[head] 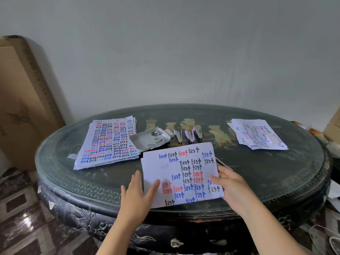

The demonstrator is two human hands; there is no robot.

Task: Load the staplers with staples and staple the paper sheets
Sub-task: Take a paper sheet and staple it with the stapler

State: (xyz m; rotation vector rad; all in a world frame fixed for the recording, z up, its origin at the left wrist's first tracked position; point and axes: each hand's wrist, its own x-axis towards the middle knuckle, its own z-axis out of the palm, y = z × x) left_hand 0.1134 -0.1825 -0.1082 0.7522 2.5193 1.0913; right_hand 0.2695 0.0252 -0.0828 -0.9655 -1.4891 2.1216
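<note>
I square the sheets near me before stapling.

On the left a pile (108, 142) waits, probably as supply. The tray (139, 144) keeps staples beside three staplers (189, 136), which stand open as if for loading. My left hand (137, 192) lies flat with straight fingers at the left edge of the sheets (182, 173), and my right hand (230, 186) pinches their right edge, I think to align them.
</note>
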